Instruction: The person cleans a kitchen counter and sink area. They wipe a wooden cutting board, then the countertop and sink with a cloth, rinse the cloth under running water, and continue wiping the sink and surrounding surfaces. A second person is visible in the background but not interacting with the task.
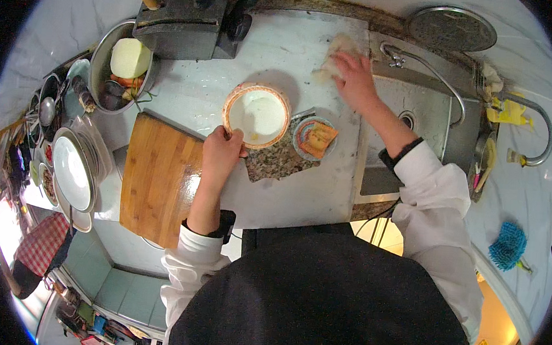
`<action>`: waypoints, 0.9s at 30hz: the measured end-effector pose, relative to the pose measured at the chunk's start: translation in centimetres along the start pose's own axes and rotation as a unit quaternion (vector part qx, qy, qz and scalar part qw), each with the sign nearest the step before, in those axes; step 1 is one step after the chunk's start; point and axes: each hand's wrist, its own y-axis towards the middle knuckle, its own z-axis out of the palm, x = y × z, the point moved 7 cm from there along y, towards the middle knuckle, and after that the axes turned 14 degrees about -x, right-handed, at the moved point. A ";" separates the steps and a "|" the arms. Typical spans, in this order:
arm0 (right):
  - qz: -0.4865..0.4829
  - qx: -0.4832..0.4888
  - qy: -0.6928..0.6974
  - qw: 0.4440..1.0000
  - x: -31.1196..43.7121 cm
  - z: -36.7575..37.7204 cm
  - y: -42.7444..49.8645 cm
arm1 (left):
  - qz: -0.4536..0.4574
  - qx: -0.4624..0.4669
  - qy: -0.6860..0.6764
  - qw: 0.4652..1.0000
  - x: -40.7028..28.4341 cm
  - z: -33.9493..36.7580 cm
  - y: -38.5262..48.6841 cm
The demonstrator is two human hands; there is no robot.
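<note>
My left hand [223, 150] grips the near rim of a round white bowl [259, 117] with an orange-patterned edge. The bowl's inside is pale, with a small yellowish spot at the bottom. At the far right of the counter, my right hand [355, 80] presses a pale cloth [338, 57] against the surface; the hand is slightly blurred. Just right of the bowl, a small patterned dish [300, 148] carries orange-brown slab-like pieces [320, 138]. Bowl and dish adjoin a speckled stone-look patch [276, 165].
A wooden cutting board [157, 179] lies left of my left hand. Behind it stands a steel pot [94, 85] of vegetables, beside a dark knife block [180, 38]. Stacked bowls [73, 169] crowd the left edge. On the right are the sink [418, 98] and its faucet [434, 68].
</note>
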 end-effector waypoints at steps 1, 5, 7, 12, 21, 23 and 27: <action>-0.023 -0.039 0.016 0.999 0.2 -0.6 -0.1 | 0.005 0.008 -0.011 1.000 -0.6 0.4 0.2; -0.011 -0.032 -0.010 0.999 -1.7 0.2 4.6 | 0.002 0.049 -0.019 0.999 -3.1 2.3 0.8; 0.043 -0.089 -0.103 0.990 -4.0 -0.1 6.8 | 0.018 0.060 -0.018 0.998 -4.5 3.2 1.2; 0.034 -0.108 -0.050 0.992 -3.8 0.2 3.6 | 0.049 0.068 -0.018 0.996 -6.7 5.5 3.3; -0.025 -0.006 0.020 0.999 0.5 -2.9 -8.5 | 0.195 0.045 0.116 0.973 -11.7 10.0 8.1; -0.020 -0.017 0.039 0.999 -0.2 -2.2 -7.2 | 0.234 0.037 0.132 0.963 -12.7 10.4 9.0; -0.001 -0.070 -0.037 0.997 -2.3 -0.6 -1.8 | 0.310 -0.020 0.121 0.943 -13.5 10.7 11.2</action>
